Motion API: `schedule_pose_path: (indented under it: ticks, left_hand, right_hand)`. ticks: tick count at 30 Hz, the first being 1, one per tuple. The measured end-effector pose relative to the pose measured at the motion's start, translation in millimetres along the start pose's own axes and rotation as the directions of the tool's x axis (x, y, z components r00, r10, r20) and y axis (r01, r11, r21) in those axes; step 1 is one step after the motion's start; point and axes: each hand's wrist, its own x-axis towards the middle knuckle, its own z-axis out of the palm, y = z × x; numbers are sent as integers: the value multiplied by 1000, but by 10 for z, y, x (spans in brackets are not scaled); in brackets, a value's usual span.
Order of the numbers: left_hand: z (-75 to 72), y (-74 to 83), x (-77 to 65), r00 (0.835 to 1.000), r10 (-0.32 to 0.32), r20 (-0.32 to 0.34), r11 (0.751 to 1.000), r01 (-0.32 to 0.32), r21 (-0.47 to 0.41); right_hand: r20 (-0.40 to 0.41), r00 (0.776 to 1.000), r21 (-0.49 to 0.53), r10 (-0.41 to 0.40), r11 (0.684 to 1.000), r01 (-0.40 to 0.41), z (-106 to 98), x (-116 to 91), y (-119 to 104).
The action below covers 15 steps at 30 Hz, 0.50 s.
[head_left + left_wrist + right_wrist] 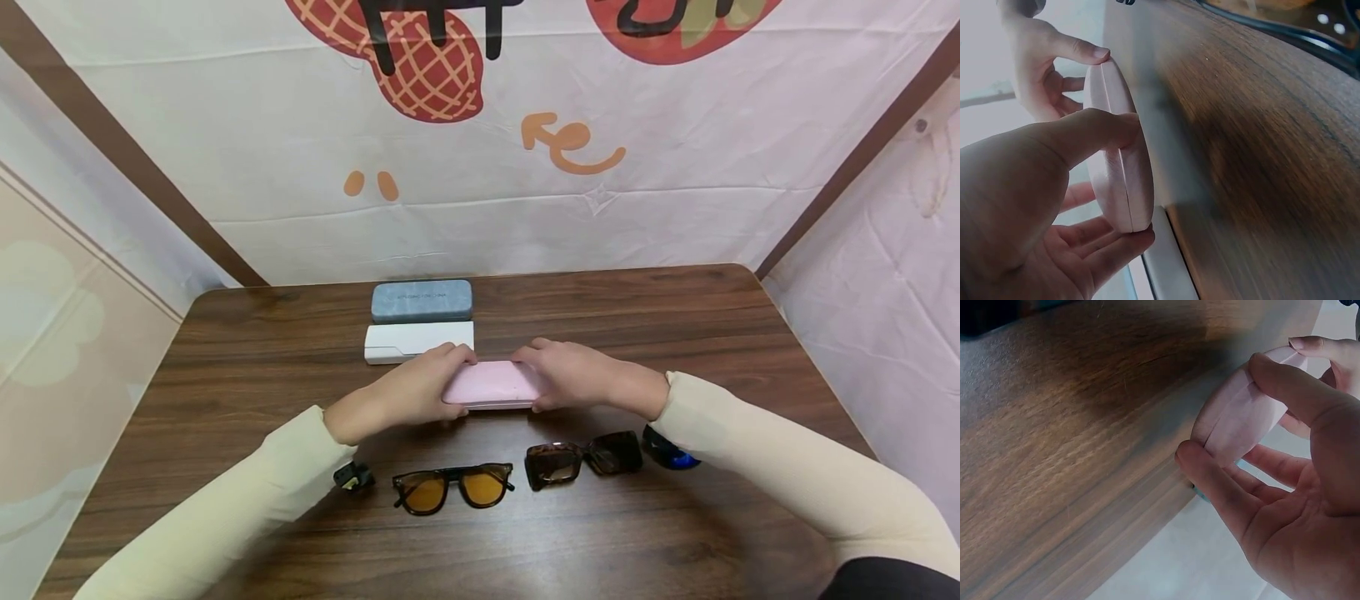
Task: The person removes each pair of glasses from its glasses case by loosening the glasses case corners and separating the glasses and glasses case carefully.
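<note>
Both hands grip a pink glasses case (495,383), one at each end. My left hand (423,383) has its thumb on the near side and its fingers around the left end. At the right end, the thumb and fingers of my right hand (573,375) hold the case the same way. Its lid seam (1121,162) runs closed along the side in the left wrist view. In the right wrist view the case (1235,415) sits close over the wooden table (1072,456). Behind it lie a white glasses case (412,337) and a blue-grey glasses case (422,300).
Nearer me lie sunglasses with amber lenses (453,487) and tortoiseshell sunglasses (581,458). Another pair with blue lenses (671,454) is partly under the right sleeve. A small black item (352,477) lies beside the left sleeve. A printed cloth (495,225) hangs behind the table.
</note>
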Motion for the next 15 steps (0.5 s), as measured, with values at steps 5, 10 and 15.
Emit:
schedule_pose_path:
  ticks: [5, 10, 15]
  left_hand:
    - [-8, -49, -59, 1000, -4, -7, 999, 4, -34]
    - [-25, -86, -122, 1000, -7, -24, 999, 6, -44]
    - [-31, -118, -187, 999, -14, -33, 999, 12, -50]
  right_hand:
    - [-1, 1000, -6, -5, 1000, 5, 21, 33, -46]
    - [-15, 1000, -18, -8, 1000, 8, 43, 75, -101]
    - [-29, 1000, -22, -5, 1000, 4, 79, 124, -173]
